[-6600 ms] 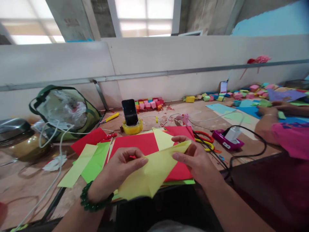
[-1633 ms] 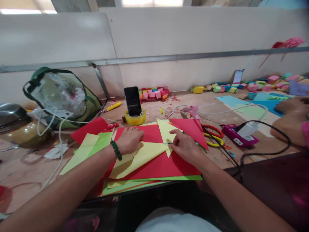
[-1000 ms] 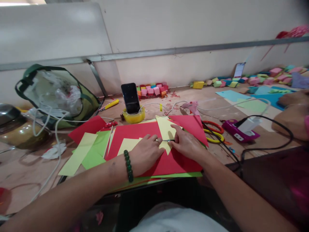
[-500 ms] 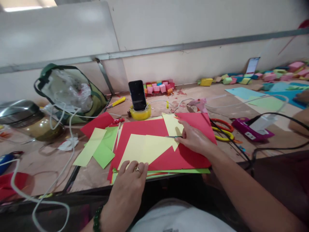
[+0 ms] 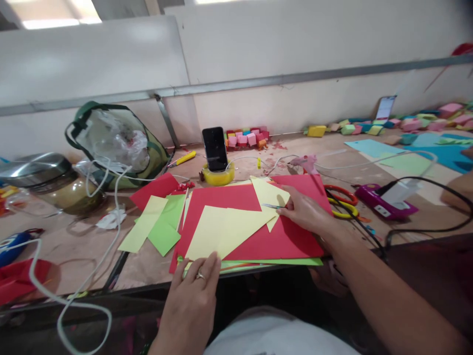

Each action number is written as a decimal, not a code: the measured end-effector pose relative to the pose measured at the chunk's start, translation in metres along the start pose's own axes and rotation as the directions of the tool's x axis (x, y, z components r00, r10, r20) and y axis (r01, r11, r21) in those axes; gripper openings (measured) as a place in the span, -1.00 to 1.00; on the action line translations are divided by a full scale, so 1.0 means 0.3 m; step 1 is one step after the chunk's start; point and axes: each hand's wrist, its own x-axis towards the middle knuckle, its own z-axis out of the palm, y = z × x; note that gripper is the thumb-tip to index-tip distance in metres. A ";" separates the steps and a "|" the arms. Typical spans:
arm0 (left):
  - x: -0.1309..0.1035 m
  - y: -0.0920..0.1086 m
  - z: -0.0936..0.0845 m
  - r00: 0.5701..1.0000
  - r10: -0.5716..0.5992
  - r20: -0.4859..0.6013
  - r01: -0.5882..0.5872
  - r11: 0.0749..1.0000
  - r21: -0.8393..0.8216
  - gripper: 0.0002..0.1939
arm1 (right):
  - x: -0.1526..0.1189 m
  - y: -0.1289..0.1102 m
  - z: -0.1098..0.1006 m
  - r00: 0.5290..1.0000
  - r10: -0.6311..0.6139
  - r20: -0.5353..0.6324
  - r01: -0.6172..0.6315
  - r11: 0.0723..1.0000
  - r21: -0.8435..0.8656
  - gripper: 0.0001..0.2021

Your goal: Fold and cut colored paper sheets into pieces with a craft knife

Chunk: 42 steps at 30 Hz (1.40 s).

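A pale yellow sheet of paper [image 5: 214, 229], slanted along its right side, lies on a red sheet [image 5: 254, 244] atop a stack of coloured paper. My left hand [image 5: 194, 291], with a ring on one finger, rests its outstretched fingers on the sheet's near left corner. My right hand [image 5: 306, 209] is closed on small scissors [image 5: 271, 205]; only their slim metal blades show, and the handles are hidden in the fingers. Under the blades is another pale yellow piece [image 5: 268, 190], with a pointed end showing below.
Yellow paper [image 5: 144, 224] and green paper [image 5: 166, 231] lie left of the stack. Behind it stands a phone [image 5: 215, 148] in a yellow tape roll [image 5: 219, 176]. A pink glue gun [image 5: 306, 163], a purple power strip [image 5: 386, 202] and cables are at right; a jar [image 5: 48, 182] stands left.
The view has tilted up slightly and shifted left. My left hand has slid a little toward me along the paper's near edge. The scissors' blades show more clearly in my right hand.
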 end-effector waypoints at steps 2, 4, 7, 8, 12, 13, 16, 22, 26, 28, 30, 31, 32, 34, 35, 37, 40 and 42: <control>-0.012 -0.007 0.001 1.000 -0.008 -0.020 0.007 1.000 -0.011 -0.44 | 0.002 0.005 0.003 1.000 -0.010 0.003 0.010 1.000 0.006 -0.27; -0.022 -0.009 0.003 0.999 -0.022 -0.035 0.022 1.000 -0.015 -0.43 | 0.008 0.012 0.006 1.000 -0.023 0.006 0.023 1.000 0.012 -0.28; -0.030 -0.005 0.004 0.998 -0.041 -0.048 0.040 0.999 -0.019 -0.44 | 0.018 0.008 -0.008 0.999 -0.039 0.009 0.039 0.999 0.015 -0.32; -0.030 -0.005 0.004 0.998 -0.046 -0.052 0.045 0.999 -0.026 -0.45 | 0.020 -0.003 -0.019 0.999 -0.041 0.004 0.041 0.999 0.012 -0.36; -0.028 -0.017 -0.001 0.996 -0.071 -0.063 0.063 0.991 -0.122 -0.48 | 0.010 -0.112 -0.072 0.994 -0.101 -0.032 0.102 0.994 0.030 -0.63; -0.028 -0.022 -0.001 0.993 -0.079 -0.089 0.065 0.986 -0.154 -0.51 | 0.007 -0.149 -0.075 0.986 -0.167 -0.007 0.167 0.984 0.059 -0.69; -0.032 -0.030 0.001 0.962 -0.169 -0.213 0.120 0.967 -0.224 -0.63 | 0.017 -0.253 -0.046 0.927 -0.302 0.223 0.297 0.953 0.058 -0.66; -0.020 -0.040 0.027 0.860 -0.439 -0.262 0.369 0.888 -0.274 -0.70 | 0.105 -0.356 0.062 0.881 -0.284 0.379 0.314 0.949 -0.019 -0.34; -0.011 -0.068 0.048 0.846 -0.512 -0.149 0.469 0.848 -0.248 -0.44 | 0.133 -0.383 0.060 0.813 -0.314 0.489 0.355 0.935 0.010 -0.67; -0.004 -0.078 0.047 0.831 -0.548 -0.098 0.510 0.819 -0.262 -0.32 | 0.126 -0.389 0.052 0.779 -0.336 0.529 0.372 0.927 0.042 -0.76; 0.008 -0.081 0.035 0.812 -0.582 -0.039 0.553 0.789 -0.267 -0.25 | 0.111 -0.388 0.048 0.777 -0.349 0.524 0.371 0.926 0.066 -0.79; 0.017 -0.082 0.024 0.802 -0.597 -0.004 0.576 0.775 -0.259 -0.24 | 0.103 -0.386 0.048 0.783 -0.350 0.515 0.365 0.928 0.075 -0.75; 0.026 -0.083 0.012 0.792 -0.609 0.033 0.597 0.764 -0.245 -0.25 | 0.095 -0.384 0.048 0.789 -0.348 0.506 0.357 0.930 0.085 -0.68; 0.045 -0.087 -0.013 0.778 -0.621 0.093 0.625 0.752 -0.210 -0.27 | 0.082 -0.378 0.047 0.793 -0.343 0.504 0.339 0.935 0.103 -0.57; 0.053 -0.090 -0.023 0.776 -0.621 0.114 0.630 0.750 -0.203 -0.28 | 0.077 -0.375 0.046 0.790 -0.343 0.509 0.334 0.936 0.112 -0.57; 0.064 -0.100 -0.034 0.778 -0.609 0.154 0.628 0.741 -0.239 -0.33 | 0.070 -0.368 0.043 0.780 -0.353 0.517 0.336 0.933 0.130 -0.71; 0.070 -0.117 -0.025 0.788 -0.589 0.179 0.609 0.705 -0.363 -0.59 | 0.062 -0.356 0.048 0.773 -0.387 0.502 0.352 0.921 0.168 -0.84; 0.069 -0.126 -0.021 0.819 -0.555 0.143 0.553 0.699 -0.452 -0.85 | 0.056 -0.351 0.057 0.790 -0.408 0.458 0.359 0.913 0.194 -0.66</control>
